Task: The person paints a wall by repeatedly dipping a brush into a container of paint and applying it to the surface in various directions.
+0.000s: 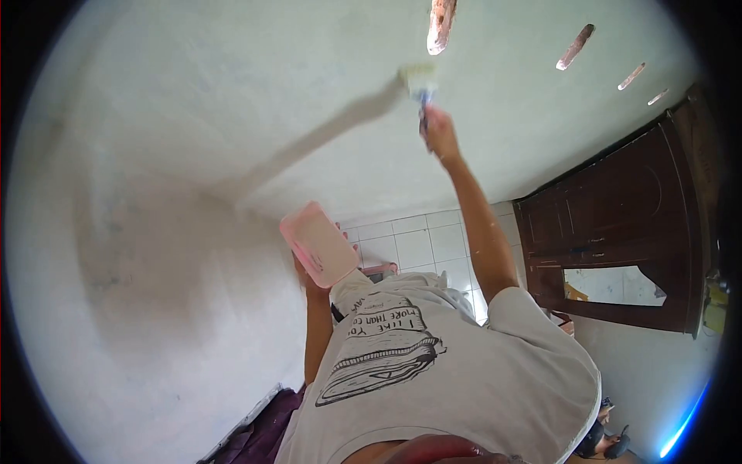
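The brush (422,93) is held by its handle in the right hand (440,133), the fingers clamped round it. Its bristles lie on the far side of those fingers, where they appear to be set against the wall (325,116), just near and left of a gouge (441,31). The long axis is run near to far, the bristle end tipped slightly left. The pink container (323,246), well apart to the near left, is clasped by the left hand (301,272), its long axis slanted from far left to near right.
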`<action>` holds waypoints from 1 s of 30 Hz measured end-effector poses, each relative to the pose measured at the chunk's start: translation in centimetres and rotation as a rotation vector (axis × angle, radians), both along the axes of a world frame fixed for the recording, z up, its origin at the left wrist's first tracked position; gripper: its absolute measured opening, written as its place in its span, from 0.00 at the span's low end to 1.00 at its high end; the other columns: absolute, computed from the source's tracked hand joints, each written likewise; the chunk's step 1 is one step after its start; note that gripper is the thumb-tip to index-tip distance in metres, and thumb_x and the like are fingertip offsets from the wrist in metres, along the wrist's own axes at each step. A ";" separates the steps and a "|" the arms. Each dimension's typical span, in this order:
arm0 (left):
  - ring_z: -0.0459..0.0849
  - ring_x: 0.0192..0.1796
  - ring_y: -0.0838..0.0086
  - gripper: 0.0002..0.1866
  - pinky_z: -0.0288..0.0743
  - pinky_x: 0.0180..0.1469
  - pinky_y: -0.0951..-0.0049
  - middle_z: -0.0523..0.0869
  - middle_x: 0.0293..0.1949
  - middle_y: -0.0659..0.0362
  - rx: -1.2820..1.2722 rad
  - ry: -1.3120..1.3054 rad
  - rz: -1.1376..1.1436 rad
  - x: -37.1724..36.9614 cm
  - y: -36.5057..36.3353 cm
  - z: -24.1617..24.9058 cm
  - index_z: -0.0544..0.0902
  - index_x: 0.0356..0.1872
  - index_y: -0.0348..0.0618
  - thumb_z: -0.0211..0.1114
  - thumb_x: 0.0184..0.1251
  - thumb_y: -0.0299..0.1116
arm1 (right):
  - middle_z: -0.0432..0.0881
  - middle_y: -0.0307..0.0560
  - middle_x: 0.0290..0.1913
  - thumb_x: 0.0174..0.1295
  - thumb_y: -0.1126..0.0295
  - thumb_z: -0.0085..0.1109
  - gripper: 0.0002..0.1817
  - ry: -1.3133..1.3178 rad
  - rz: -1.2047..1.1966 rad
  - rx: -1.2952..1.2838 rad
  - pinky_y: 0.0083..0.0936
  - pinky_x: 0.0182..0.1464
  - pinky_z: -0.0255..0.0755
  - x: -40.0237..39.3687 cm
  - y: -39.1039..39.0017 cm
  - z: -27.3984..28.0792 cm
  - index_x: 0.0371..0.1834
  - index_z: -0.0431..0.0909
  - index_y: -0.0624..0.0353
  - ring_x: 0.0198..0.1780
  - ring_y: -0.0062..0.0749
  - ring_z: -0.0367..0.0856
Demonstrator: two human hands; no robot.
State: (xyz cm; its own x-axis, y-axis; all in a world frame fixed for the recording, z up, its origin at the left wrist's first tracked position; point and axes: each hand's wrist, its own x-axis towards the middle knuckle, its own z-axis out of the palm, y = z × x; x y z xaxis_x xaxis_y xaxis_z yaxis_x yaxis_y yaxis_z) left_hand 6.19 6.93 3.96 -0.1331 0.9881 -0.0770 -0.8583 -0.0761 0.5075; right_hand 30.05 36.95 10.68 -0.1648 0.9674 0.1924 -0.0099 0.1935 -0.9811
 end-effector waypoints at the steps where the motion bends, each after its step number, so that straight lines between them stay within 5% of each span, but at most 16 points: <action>1: 0.78 0.64 0.50 0.36 0.74 0.64 0.36 0.76 0.65 0.49 0.009 0.011 -0.006 -0.3 0.2 0.1 0.66 0.74 0.46 0.44 0.75 0.61 | 0.68 0.34 0.17 0.80 0.57 0.41 0.20 -0.167 -0.079 -0.320 0.24 0.17 0.60 -0.6 -1.6 -5.8 0.31 0.73 0.54 0.15 0.18 0.64; 2: 0.78 0.65 0.51 0.37 0.74 0.63 0.36 0.76 0.66 0.49 -0.081 0.007 0.033 -0.1 0.2 0.0 0.65 0.75 0.50 0.45 0.74 0.63 | 0.70 0.35 0.18 0.79 0.57 0.43 0.19 -0.079 0.134 -0.462 0.23 0.18 0.61 0.8 -1.1 -9.8 0.31 0.74 0.55 0.17 0.19 0.66; 4: 0.77 0.65 0.52 0.38 0.74 0.62 0.35 0.76 0.67 0.50 -0.173 0.004 0.068 0.1 0.0 0.2 0.64 0.76 0.54 0.47 0.73 0.66 | 0.71 0.36 0.20 0.78 0.59 0.45 0.17 -0.090 0.076 -0.725 0.21 0.17 0.57 1.5 -1.5 -11.1 0.31 0.73 0.55 0.16 0.19 0.63; 5: 0.78 0.64 0.50 0.38 0.75 0.61 0.35 0.76 0.65 0.48 -0.115 -0.025 0.053 0.2 0.1 0.4 0.65 0.74 0.48 0.45 0.74 0.63 | 0.71 0.37 0.20 0.77 0.60 0.46 0.16 -0.037 0.054 -0.689 0.21 0.18 0.56 2.3 -0.7 -11.4 0.31 0.73 0.56 0.16 0.19 0.63; 8: 0.79 0.63 0.48 0.37 0.77 0.59 0.35 0.77 0.62 0.46 -0.049 -0.025 0.047 -0.1 0.7 0.4 0.66 0.72 0.41 0.44 0.76 0.61 | 0.72 0.36 0.19 0.75 0.61 0.49 0.16 -0.073 0.025 -0.377 0.23 0.19 0.60 4.4 1.7 -2.9 0.30 0.76 0.57 0.17 0.20 0.68; 12: 0.81 0.60 0.47 0.36 0.80 0.56 0.36 0.78 0.60 0.45 -0.061 0.206 0.115 -1.4 0.8 -2.1 0.67 0.72 0.40 0.45 0.76 0.60 | 0.65 0.32 0.15 0.81 0.54 0.44 0.22 -0.020 -0.080 -0.076 0.19 0.14 0.54 5.3 -2.4 12.6 0.33 0.75 0.58 0.12 0.14 0.57; 14: 0.81 0.59 0.47 0.36 0.81 0.55 0.36 0.79 0.60 0.45 -0.066 0.127 0.106 -0.2 0.8 0.1 0.67 0.71 0.40 0.45 0.76 0.59 | 0.65 0.32 0.15 0.81 0.53 0.42 0.25 -0.034 -0.159 0.066 0.19 0.14 0.56 5.4 -2.5 14.1 0.31 0.75 0.59 0.12 0.14 0.59; 17: 0.80 0.62 0.50 0.36 0.80 0.56 0.37 0.77 0.63 0.48 -0.072 0.097 0.074 -0.3 0.3 0.3 0.66 0.73 0.47 0.45 0.75 0.62 | 0.71 0.42 0.15 0.81 0.52 0.40 0.28 -0.237 -0.212 0.089 0.29 0.16 0.65 4.3 0.5 4.8 0.30 0.76 0.62 0.13 0.26 0.70; 18: 0.78 0.65 0.53 0.36 0.78 0.58 0.38 0.76 0.66 0.50 -0.077 0.137 0.051 -0.6 0.3 -0.1 0.65 0.75 0.53 0.46 0.74 0.64 | 0.74 0.47 0.17 0.81 0.52 0.40 0.27 -0.346 -0.366 0.561 0.35 0.18 0.68 3.8 3.8 -3.9 0.32 0.78 0.61 0.14 0.32 0.74; 20: 0.77 0.66 0.53 0.37 0.78 0.59 0.38 0.75 0.68 0.50 -0.102 0.047 0.066 -0.6 0.2 -0.8 0.64 0.75 0.54 0.46 0.74 0.65 | 0.73 0.43 0.17 0.81 0.52 0.38 0.26 -0.340 -0.148 -0.220 0.32 0.19 0.67 3.0 -0.4 -6.6 0.32 0.77 0.59 0.15 0.28 0.71; 22: 0.77 0.67 0.52 0.37 0.77 0.59 0.38 0.74 0.69 0.50 -0.124 -0.046 0.081 -0.5 0.4 -1.6 0.63 0.76 0.54 0.46 0.74 0.65 | 0.70 0.37 0.16 0.80 0.55 0.41 0.24 -0.363 0.027 -0.443 0.26 0.18 0.63 4.3 -0.9 -11.4 0.29 0.75 0.58 0.15 0.23 0.66; 24: 0.74 0.70 0.51 0.38 0.74 0.63 0.36 0.72 0.71 0.50 -0.056 0.198 0.076 -0.8 0.2 -2.1 0.61 0.77 0.55 0.45 0.75 0.65 | 0.69 0.35 0.16 0.79 0.56 0.44 0.23 -0.184 0.069 -0.632 0.23 0.17 0.58 5.4 -0.6 -11.5 0.27 0.74 0.57 0.15 0.20 0.64; 27: 0.72 0.71 0.51 0.38 0.70 0.66 0.35 0.70 0.73 0.50 -0.045 -0.088 0.015 -0.9 0.1 -1.4 0.60 0.78 0.56 0.45 0.74 0.66 | 0.68 0.33 0.15 0.79 0.55 0.46 0.22 -0.103 -0.010 -0.369 0.22 0.16 0.57 6.0 0.1 -0.5 0.29 0.75 0.57 0.14 0.19 0.63; 30: 0.76 0.67 0.52 0.39 0.70 0.67 0.36 0.75 0.68 0.50 -0.114 0.013 0.051 -0.8 0.2 -0.8 0.65 0.76 0.47 0.46 0.73 0.64 | 0.67 0.32 0.14 0.80 0.53 0.43 0.24 -0.077 -0.067 -0.112 0.21 0.15 0.59 6.0 -2.8 11.7 0.30 0.76 0.58 0.12 0.17 0.60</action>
State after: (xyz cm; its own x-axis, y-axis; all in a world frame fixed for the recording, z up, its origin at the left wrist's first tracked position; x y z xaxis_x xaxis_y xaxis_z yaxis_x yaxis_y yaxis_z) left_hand 5.40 7.16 3.14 -0.1850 0.9649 -0.1864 -0.8481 -0.0609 0.5263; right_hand 36.05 34.19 22.39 -0.1091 0.9914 0.0724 0.0752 0.0808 -0.9939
